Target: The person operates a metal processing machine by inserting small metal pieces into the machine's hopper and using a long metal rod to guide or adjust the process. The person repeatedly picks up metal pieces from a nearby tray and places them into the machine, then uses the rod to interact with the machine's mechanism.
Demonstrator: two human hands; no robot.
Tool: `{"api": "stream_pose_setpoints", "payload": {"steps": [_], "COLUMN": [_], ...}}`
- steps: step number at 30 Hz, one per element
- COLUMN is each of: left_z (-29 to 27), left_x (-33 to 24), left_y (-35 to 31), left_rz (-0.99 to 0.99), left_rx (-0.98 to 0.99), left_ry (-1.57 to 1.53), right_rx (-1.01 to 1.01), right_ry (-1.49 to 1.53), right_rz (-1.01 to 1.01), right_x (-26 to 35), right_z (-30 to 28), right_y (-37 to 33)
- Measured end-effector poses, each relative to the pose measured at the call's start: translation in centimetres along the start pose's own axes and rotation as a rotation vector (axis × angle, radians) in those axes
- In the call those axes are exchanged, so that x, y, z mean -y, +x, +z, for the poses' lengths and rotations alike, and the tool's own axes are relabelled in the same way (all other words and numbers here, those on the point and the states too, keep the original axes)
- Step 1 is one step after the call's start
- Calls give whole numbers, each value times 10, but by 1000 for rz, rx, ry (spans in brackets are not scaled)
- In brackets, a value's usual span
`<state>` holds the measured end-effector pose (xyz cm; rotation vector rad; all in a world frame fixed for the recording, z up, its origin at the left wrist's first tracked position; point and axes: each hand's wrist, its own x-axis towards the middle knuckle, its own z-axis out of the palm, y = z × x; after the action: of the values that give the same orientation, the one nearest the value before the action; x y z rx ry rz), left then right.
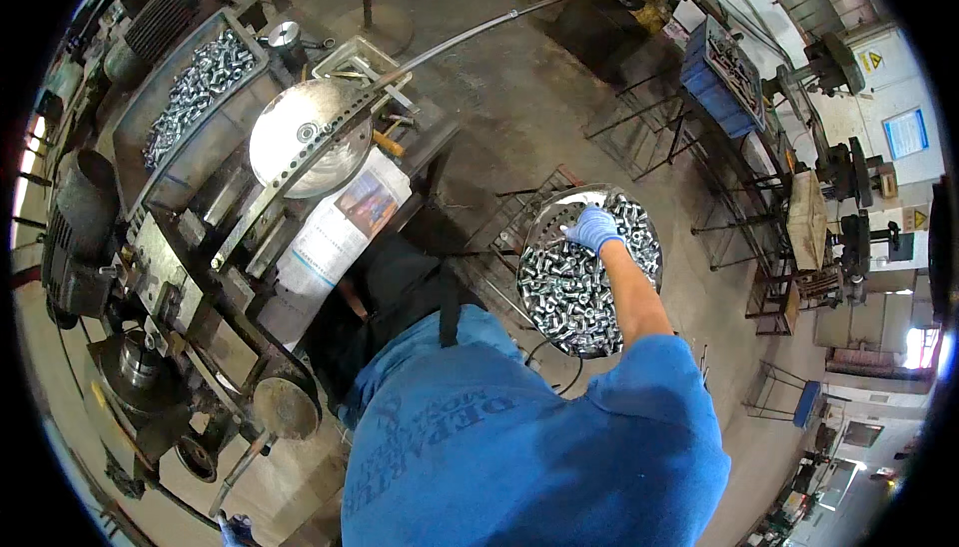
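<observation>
My right hand [595,228], in a blue glove, reaches into a round pan [539,222] heaped with small shiny metal fittings [574,297]. Its fingers curl down at the far side of the pile; what they pinch, if anything, is hidden. At the lower left edge, my left hand [236,529], also blue-gloved, is partly cut off by the frame. It is closed around the end of a machine lever [240,472].
The machine at left carries a round metal disc [300,137], a long perforated bar [300,169] and a printed sheet [325,247]. A grey bin [200,162] of similar fittings stands behind. A blue crate [714,92] and drill presses [849,167] line the right.
</observation>
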<state>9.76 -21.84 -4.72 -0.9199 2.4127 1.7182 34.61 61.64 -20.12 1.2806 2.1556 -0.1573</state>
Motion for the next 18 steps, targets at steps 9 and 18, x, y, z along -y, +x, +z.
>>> {"api": "stream_pose_setpoints", "payload": {"steps": [9, 18], "left_z": [-13, -96], "left_x": [14, 108], "left_y": [13, 125], "left_rz": [65, -298], "left_rx": [15, -190], "left_ry": [26, -60], "right_rx": [-296, -29], "right_ry": [610, 1761], "right_rz": [-36, -683], "right_x": [11, 143], "right_z": [9, -62], "right_y": [6, -47]}}
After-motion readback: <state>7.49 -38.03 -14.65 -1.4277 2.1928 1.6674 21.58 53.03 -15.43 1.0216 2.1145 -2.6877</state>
